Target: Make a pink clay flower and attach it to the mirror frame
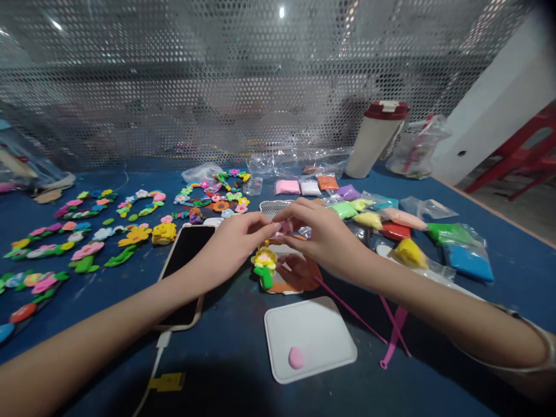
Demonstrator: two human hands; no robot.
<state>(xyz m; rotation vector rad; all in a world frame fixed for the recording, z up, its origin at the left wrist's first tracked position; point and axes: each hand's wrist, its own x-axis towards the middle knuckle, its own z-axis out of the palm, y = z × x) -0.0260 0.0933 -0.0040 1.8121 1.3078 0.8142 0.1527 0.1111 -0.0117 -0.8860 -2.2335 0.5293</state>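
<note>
My left hand (243,240) and my right hand (319,229) meet above a small mirror (284,263) with an orange clay rim. Between their fingertips is a small piece of pink clay (284,227), partly hidden by the fingers. On the mirror's left edge sit a yellow clay flower (264,258) and a green clay leaf (264,278). Nearer to me lies a white tray (310,330) bearing a pink clay lump (296,357). The mirror's glass reflects part of a hand.
A phone (185,278) with a cable lies left, beside clay-flower rings (141,204). Bagged coloured clay (467,260), pink tools (395,339) and a lidded cup (376,139) are right. A perforated metal panel (195,87) stands behind the blue table (234,347).
</note>
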